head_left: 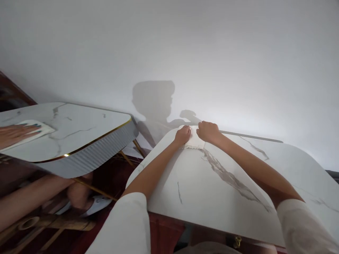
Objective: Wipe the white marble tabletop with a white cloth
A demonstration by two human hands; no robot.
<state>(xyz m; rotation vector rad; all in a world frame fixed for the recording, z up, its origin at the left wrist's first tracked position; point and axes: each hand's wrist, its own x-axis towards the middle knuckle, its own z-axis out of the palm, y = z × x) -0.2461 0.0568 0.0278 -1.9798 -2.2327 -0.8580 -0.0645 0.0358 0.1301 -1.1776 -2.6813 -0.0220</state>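
A white cloth (195, 141) with a ruffled edge lies near the far edge of a white marble-patterned table (172, 176). My left hand (183, 135) is closed on the cloth's left side, its fingers curled in. At the cloth's right side, my right hand (208, 131) is also closed, knuckles up, with its fingertips hidden from view. Both arms stretch forward over the tabletop.
A grey-white wall (238, 63) rises right behind the table. To the left, another marble-patterned table (79, 130) has a gold trim. A co-worker's hand (18, 134) lies flat on a white cloth (45, 129) there. Below are a person's legs and a bamboo seat (60, 222).
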